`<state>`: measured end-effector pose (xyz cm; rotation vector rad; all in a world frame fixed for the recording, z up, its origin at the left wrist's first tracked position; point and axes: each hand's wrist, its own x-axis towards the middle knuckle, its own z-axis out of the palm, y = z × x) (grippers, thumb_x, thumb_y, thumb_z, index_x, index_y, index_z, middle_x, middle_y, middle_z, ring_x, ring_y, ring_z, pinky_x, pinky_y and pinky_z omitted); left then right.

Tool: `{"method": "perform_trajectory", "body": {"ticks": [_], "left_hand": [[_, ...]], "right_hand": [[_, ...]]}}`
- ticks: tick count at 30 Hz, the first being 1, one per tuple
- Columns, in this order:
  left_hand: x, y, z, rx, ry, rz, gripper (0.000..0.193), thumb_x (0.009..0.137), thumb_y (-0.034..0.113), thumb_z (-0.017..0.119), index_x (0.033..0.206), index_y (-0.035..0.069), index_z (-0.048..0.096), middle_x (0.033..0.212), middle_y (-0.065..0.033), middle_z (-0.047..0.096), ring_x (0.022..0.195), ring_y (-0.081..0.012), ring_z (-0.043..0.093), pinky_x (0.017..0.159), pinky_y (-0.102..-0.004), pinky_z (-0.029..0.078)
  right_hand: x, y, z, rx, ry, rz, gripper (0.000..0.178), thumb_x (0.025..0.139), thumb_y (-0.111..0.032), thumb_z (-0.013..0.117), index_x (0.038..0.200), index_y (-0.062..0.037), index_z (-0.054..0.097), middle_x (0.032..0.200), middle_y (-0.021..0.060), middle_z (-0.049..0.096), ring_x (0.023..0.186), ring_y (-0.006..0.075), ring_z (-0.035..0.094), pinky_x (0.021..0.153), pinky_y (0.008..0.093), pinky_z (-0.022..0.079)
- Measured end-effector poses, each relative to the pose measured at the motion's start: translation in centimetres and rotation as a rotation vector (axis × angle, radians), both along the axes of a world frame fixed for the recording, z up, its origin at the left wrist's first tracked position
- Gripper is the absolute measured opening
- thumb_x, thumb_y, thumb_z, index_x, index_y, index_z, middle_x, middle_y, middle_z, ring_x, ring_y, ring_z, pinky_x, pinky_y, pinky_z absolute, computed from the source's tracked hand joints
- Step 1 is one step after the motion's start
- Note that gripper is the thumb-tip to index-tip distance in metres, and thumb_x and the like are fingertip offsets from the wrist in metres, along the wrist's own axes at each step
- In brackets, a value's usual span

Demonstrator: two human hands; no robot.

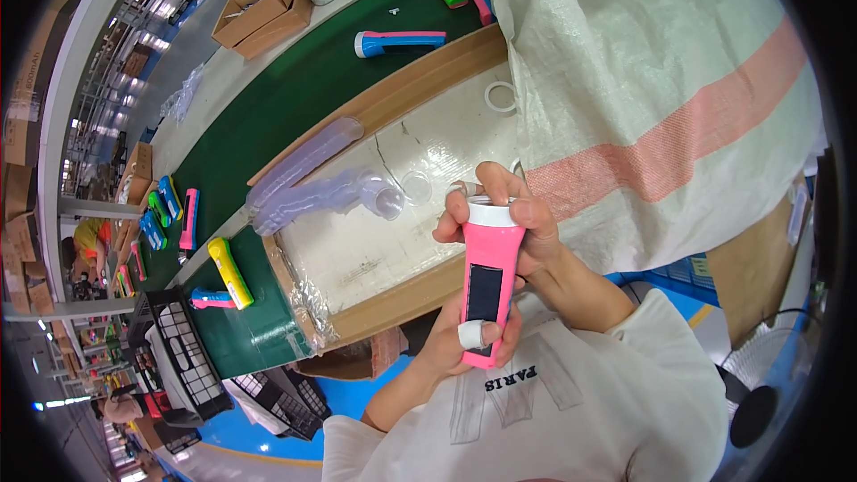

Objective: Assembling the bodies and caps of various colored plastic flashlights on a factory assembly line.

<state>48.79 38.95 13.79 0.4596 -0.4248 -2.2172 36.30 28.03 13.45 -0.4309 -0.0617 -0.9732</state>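
Observation:
A pink flashlight point(493, 254) with a white head ring and a dark panel on its body stands nearly upright in front of my chest. My left hand point(478, 336) is wrapped round its lower end, a white wrap on the thumb. At the top, the fingers of my right hand point(522, 214) close round the white head ring point(491, 215); whether they also hold a small part there I cannot make out. Beyond my hands, in a shallow cardboard tray point(357, 259), lie two nested rows of clear plastic cups point(308, 201), a loose clear disc point(416, 186) and a white ring point(501, 96).
A large white woven sack point(661, 107) with a pink stripe bulges over the tray's right side. On the green belt point(259, 125) beyond lie a blue-and-pink flashlight point(402, 43), a yellow one point(230, 272) and several more. An open cardboard box point(263, 13) and black crates point(183, 353) stand left.

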Motion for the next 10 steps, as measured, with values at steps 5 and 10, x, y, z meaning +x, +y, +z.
{"method": "perform_trajectory", "body": {"ticks": [5,10], "left_hand": [[0.5,-3.1,-2.7,-0.680,-1.229,0.344,0.048,0.080,0.012,0.071,0.119,-0.002,0.048,0.089,-0.0153,0.066,0.074,-0.0247,0.066,0.071,-0.0347,0.052],[0.7,-3.3,-3.8,-0.560,-1.189,0.294,0.051,0.079,0.016,0.073,0.121,0.003,0.049,0.091,-0.0166,0.067,0.081,-0.0301,0.067,0.073,-0.0352,0.052]], "right_hand": [[-0.9,-0.1,0.1,-0.178,0.529,-0.345,0.030,0.076,-0.019,0.071,0.086,-0.0121,0.043,0.096,0.0170,0.058,0.098,0.0274,0.062,0.089,0.0404,0.049],[-0.6,-0.9,0.4,-0.148,0.729,-0.362,0.026,0.080,-0.017,0.067,0.091,-0.0107,0.044,0.103,0.0188,0.058,0.099,0.0241,0.061,0.093,0.0404,0.046]]}}
